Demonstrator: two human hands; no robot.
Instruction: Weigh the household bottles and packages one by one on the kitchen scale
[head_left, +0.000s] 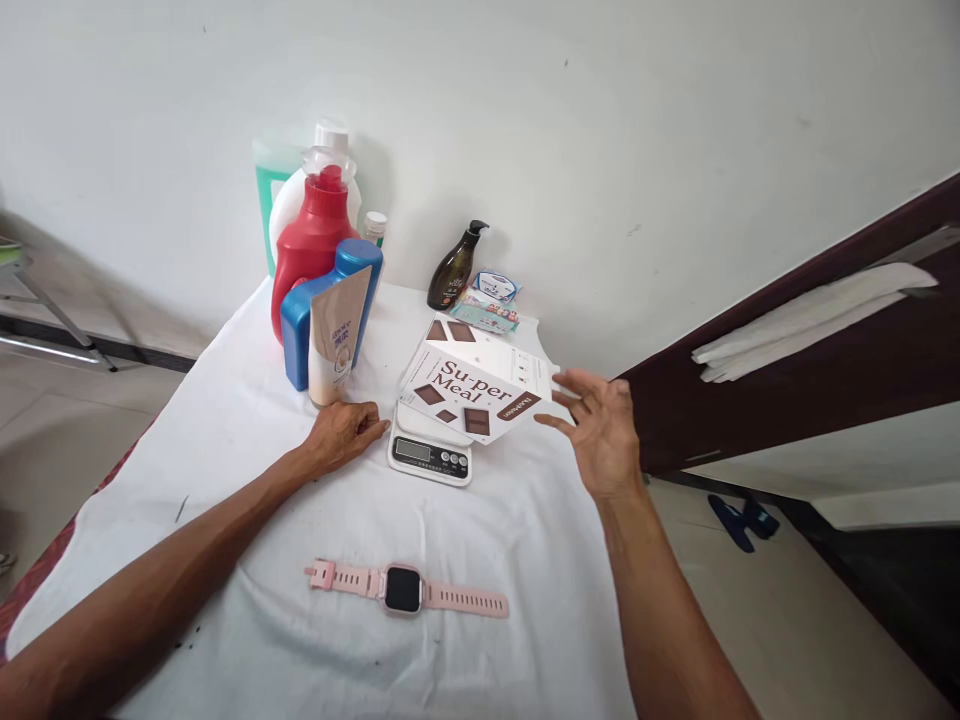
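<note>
Cardboard box (474,385) flat atop scale (430,452)

The Su-per Meal box (480,385) hides most of the scale (430,453) platform; the display digits are too small to read. The white bottle (330,180) and green bottle (267,185) stand largely behind the red bottle (311,245). The pouch (337,335) print and the packets (489,303) (by the wall) are illegible. Both forearms are cut off by the lower edge.

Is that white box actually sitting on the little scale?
Touching. The head view shows the box resting on the scale, covering its platform.
</note>
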